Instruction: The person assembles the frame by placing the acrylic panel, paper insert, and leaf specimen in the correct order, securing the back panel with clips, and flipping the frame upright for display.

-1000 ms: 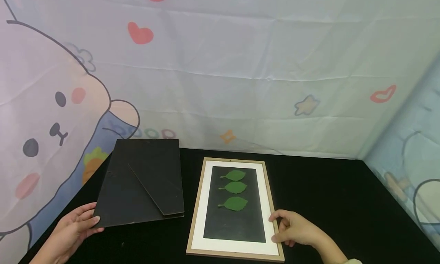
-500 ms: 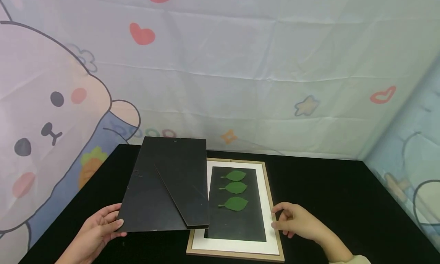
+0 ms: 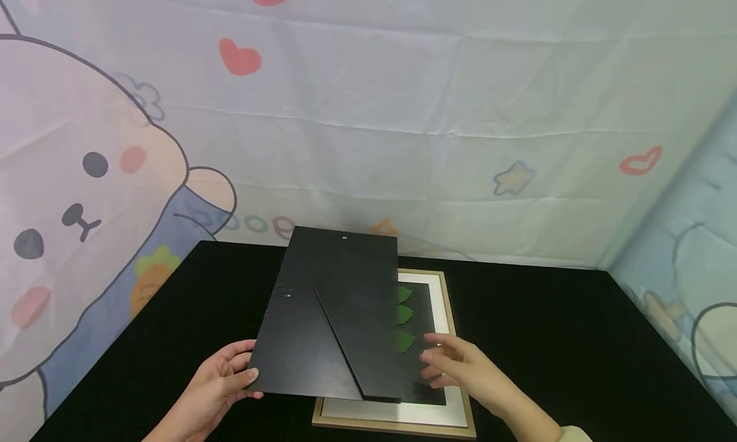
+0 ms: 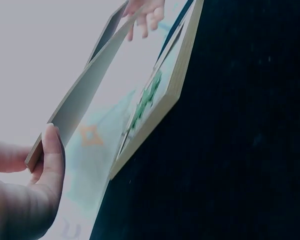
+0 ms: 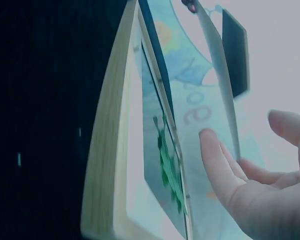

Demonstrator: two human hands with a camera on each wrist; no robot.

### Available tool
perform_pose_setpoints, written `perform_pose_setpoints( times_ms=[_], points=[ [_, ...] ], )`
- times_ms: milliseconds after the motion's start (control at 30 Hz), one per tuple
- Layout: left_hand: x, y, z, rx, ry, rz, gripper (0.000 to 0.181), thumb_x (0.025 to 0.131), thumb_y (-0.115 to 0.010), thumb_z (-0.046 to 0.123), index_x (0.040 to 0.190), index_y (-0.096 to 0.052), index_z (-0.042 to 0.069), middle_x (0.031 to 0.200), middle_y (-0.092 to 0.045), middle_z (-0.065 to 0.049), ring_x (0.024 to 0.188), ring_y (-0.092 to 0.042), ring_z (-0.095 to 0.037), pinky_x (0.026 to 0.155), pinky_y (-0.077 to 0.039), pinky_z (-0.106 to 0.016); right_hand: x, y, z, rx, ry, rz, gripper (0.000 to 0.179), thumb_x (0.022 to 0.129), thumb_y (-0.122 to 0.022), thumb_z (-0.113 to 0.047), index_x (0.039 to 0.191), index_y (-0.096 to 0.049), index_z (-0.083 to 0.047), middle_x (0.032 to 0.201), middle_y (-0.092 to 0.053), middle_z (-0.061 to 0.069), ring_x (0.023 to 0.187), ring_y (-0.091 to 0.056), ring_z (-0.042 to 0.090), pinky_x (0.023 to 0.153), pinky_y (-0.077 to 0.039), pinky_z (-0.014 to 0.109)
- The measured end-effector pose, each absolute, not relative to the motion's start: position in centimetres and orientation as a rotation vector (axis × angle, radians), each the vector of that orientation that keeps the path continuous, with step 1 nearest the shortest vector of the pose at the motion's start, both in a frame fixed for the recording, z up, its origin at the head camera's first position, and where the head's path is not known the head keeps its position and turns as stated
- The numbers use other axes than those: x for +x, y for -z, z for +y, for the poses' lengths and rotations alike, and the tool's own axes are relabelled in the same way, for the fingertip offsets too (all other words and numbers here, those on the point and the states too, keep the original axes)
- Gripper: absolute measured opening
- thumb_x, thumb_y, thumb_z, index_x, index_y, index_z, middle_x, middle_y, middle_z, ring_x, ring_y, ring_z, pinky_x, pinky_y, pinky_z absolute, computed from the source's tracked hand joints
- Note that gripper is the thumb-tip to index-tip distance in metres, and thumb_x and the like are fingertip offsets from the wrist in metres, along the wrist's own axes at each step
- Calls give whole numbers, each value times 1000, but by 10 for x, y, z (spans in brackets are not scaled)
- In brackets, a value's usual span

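Observation:
My left hand [image 3: 215,387] pinches the lower left edge of a black frame backing board [image 3: 305,359], thumb on top. The board, with its easel-stand flap [image 3: 357,327] uppermost, hangs tilted above a wooden picture frame [image 3: 397,428]. In the frame lie a white mat and a dark panel bearing green leaves [image 3: 405,315], their left parts hidden by the board. Over the frame's right side hovers my right hand [image 3: 460,365], fingers spread and holding nothing. In the right wrist view its fingertips [image 5: 208,137] are close to the board's edge [image 5: 230,110]; contact is unclear.
A black cloth [image 3: 547,339] covers the table under the frame. Behind it hangs a pale printed curtain [image 3: 374,109] with a cartoon bear, hearts and stars, and another printed sheet [image 3: 691,269] stands at the right.
My left hand has carried the backing board rightward from beside the picture frame to over its left part. My right hand has left the frame's right edge and moved inward toward the board.

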State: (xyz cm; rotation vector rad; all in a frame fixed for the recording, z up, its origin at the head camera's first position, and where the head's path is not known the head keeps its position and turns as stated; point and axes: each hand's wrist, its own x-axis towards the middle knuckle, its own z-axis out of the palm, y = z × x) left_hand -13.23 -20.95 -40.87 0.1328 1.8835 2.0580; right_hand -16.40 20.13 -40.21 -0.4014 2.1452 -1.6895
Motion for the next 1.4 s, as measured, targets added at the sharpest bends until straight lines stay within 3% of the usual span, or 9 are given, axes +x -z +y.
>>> perform_pose_setpoints(
  times_ms=[133,267,367,600,767,1200,1400],
  points=[
    [-133,408,-195,146,-2057,1872,61,97,-52,4,143,-15,-12,115,-65,-1,94,-65,-16,78,-54,-32,-163,401,195,-398,1760,2038,67,102,-48,-29,145,-20,14,131,-48,32,104,-63,30,87,-54,39],
    [-133,408,-183,172,-2059,1853,60,97,-51,4,143,-15,-13,116,-64,-4,93,-65,-16,78,-54,-31,-162,398,191,-322,1771,2018,70,101,-48,-33,146,-19,13,140,-38,34,108,-59,28,91,-52,41],
    [-133,407,-176,172,-2057,1846,60,97,-50,3,143,-15,-12,116,-64,-5,93,-65,-16,77,-54,-31,-162,398,192,-285,1781,2015,73,101,-50,-33,146,-18,14,141,-39,34,113,-57,30,92,-51,41],
    [-133,407,-163,135,-2040,1879,59,96,-52,3,142,-18,-12,117,-63,-9,92,-65,-19,78,-54,-33,-164,399,197,-235,1850,1962,77,96,-59,-24,145,-15,15,125,-53,21,102,-62,19,93,-51,39],
    [-134,407,-155,166,-2054,1865,58,95,-53,2,141,-20,-11,115,-63,-10,91,-64,-20,76,-54,-33,-164,399,203,-209,1858,2016,78,92,-65,-21,144,-20,15,120,-56,19,101,-63,20,94,-50,42],
    [-139,401,-140,222,-2023,1882,56,93,-54,0,137,-22,-13,115,-62,-14,90,-65,-22,78,-55,-39,-171,396,218,-286,1845,2131,67,88,-68,-11,137,-31,15,108,-63,10,90,-65,16,78,-54,29],
    [-147,398,-137,281,-1971,1941,54,90,-55,-2,134,-25,-13,115,-63,-19,89,-65,-22,78,-55,-39,-176,393,221,-281,1816,2193,62,86,-69,-10,133,-36,14,105,-61,10,87,-64,14,78,-53,28]
  ],
)
